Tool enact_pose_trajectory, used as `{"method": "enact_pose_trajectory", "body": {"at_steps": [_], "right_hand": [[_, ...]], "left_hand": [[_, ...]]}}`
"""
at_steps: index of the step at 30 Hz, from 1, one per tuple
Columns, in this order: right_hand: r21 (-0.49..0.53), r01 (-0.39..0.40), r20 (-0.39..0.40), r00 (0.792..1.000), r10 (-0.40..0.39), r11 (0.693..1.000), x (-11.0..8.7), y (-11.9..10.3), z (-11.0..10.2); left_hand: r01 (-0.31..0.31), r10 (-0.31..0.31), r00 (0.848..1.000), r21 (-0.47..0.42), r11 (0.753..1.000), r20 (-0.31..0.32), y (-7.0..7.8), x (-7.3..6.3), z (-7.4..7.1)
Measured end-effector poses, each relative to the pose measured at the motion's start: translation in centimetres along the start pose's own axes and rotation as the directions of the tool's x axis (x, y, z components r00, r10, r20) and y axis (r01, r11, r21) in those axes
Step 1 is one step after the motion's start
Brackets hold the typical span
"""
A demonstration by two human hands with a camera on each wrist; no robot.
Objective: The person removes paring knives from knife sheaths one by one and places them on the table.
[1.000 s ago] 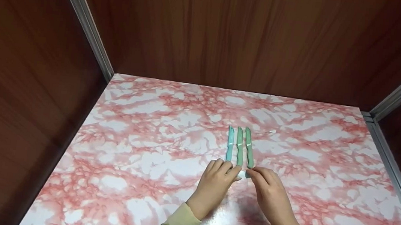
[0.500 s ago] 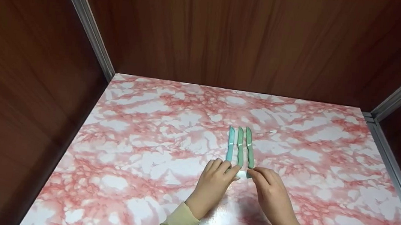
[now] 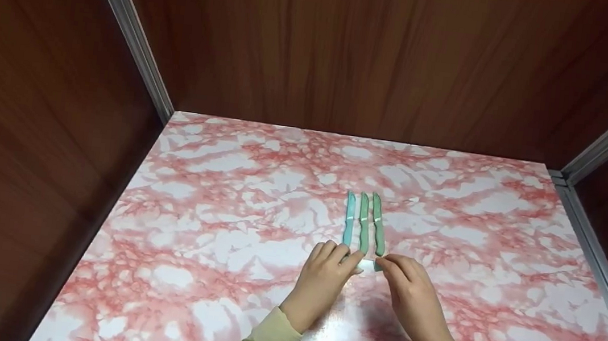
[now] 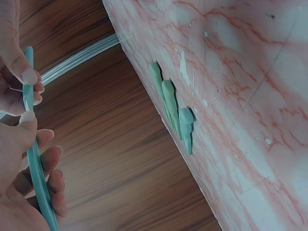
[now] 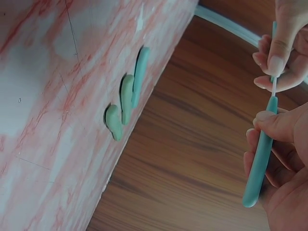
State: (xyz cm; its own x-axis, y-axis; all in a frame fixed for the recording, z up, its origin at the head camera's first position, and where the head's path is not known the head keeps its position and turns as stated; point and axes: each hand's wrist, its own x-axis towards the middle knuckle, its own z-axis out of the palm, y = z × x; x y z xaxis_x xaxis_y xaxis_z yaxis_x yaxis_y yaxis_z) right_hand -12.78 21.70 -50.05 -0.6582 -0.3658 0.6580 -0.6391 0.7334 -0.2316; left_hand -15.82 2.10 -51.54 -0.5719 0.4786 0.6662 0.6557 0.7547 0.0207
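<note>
Both hands hold one teal knife crosswise between them, near the handle ends of the knives on the table. My right hand [image 3: 416, 295] grips the teal handle [image 5: 258, 161], its thumb laid along it. A teal blade cover [image 4: 39, 178] lies in my left hand [image 3: 319, 281], pinched under the thumb. Between the hands a short pale stretch of blade [image 5: 274, 87] shows; the cover hides the rest. Beyond them lie a blue-teal knife [image 3: 350, 203] and two green knives, the middle one [image 3: 365, 206] and the right one [image 3: 377, 207], side by side with tips pointing away.
The table [image 3: 206, 222] has a red and white marbled top. A brown wood-grain panel [image 3: 318, 46] stands behind it, with more panels left and right. Metal strips [image 3: 131, 25] run along the corners.
Slightly more of the pale stretch shows between my two hands than one second ago. The hands have otherwise kept their places, and the knives on the table stay put.
</note>
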Motion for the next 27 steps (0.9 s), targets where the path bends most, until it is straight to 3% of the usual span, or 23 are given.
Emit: {"method": "enact_pose_trajectory", "body": {"at_steps": [12, 27], "right_hand": [[0.029, 0.000, 0.008, 1.000, 0.000, 1.000, -0.13, 0.26, -0.17], [0.011, -0.017, 0.018, 1.000, 0.016, 1.000, -0.40, 0.20, -0.24]], "left_hand": [[0.010, -0.010, 0.999, -0.020, 1.000, 0.035, -0.03, -0.17, -0.26], [0.013, -0.013, 1.000, -0.026, 1.000, 0.006, -0.24, -0.19, -0.22]]}}
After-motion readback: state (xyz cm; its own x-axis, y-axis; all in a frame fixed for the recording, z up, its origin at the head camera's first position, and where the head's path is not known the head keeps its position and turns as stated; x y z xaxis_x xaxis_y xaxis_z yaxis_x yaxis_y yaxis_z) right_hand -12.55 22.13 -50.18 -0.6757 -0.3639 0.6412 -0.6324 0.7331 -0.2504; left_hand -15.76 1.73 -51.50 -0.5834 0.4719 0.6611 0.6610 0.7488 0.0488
